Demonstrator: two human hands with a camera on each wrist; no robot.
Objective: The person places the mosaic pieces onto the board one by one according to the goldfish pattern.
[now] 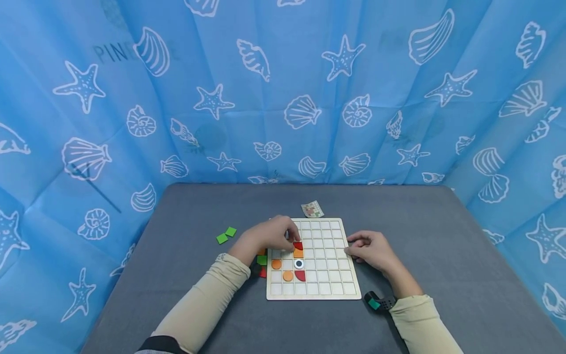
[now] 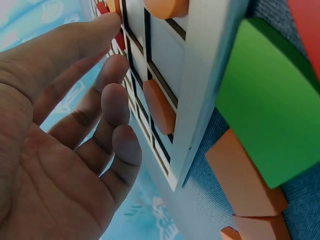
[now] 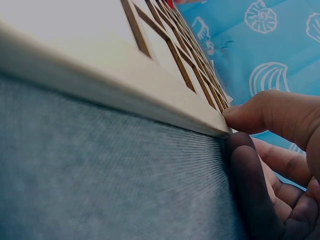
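Note:
A white gridded board lies on the table with several coloured pieces in its cells. My left hand reaches over its left side, thumb and fingertips pinching a red piece just above an orange square. In the left wrist view, the thumb partly hides that red piece. Below are a white disc with a dark ring, a red quarter-round piece and orange discs. At the board's right edge, my right hand grips the rim between thumb and fingers, as the right wrist view shows.
Two green squares lie left of the board. Green, orange and red pieces crowd its left edge, partly under my left arm. A small patterned card lies behind the board. A blue shell-print curtain borders the grey table.

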